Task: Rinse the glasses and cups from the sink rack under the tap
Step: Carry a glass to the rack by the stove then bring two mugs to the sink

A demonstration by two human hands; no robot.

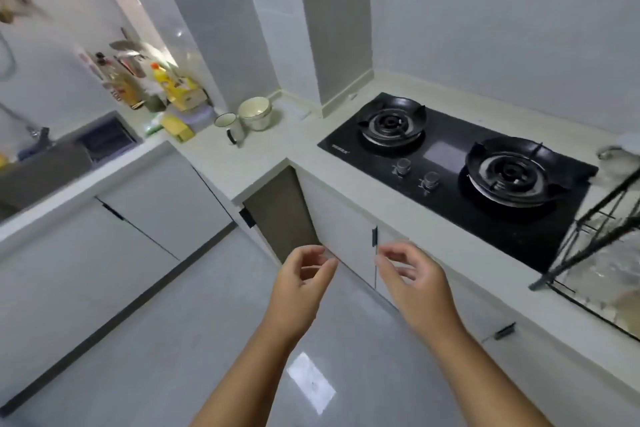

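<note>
Hovering low centre: left hand (304, 276), right hand (408, 270) apart, loosely curled, empty. Clear glassware (602, 270) sits in black wire rack (588, 229), right edge; grey sink (45, 168) far left. Risk: smooth glass slips on carry across.

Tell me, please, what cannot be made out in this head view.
- Sink, head view: cut off by the left edge; most of its basin lies out of frame.
- Tap: blurred and partly out of frame; whether water runs is unclear.
- Black wire rack: cut off by the right edge; the clear items in it are motion-blurred, so no count.
- Bottles by the wall: labels blurred.
</note>
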